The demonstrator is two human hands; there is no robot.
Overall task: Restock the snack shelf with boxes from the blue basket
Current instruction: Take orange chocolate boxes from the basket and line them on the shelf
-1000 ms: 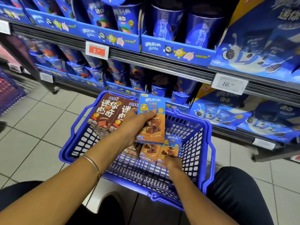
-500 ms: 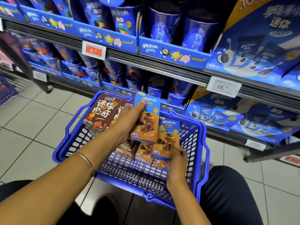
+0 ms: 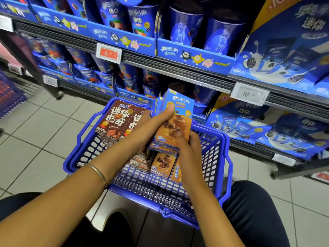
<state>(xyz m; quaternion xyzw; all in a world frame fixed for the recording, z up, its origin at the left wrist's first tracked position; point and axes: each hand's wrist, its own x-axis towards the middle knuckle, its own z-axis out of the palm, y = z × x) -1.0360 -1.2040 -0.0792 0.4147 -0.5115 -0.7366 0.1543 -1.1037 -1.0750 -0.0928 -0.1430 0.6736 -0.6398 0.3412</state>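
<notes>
Right hand (image 3: pixel 189 148) now on held boxes (image 3: pixel 175 125)

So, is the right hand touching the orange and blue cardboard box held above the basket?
Touching. The head view shows the right hand with its fingers curled over the lower edge of the orange and blue cardboard box, with no gap between them.

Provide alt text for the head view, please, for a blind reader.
The left hand and right hand grip a stack of orange-and-blue boxes over the blue basket, which holds more boxes, before a shelf of blue snack packs.
</notes>
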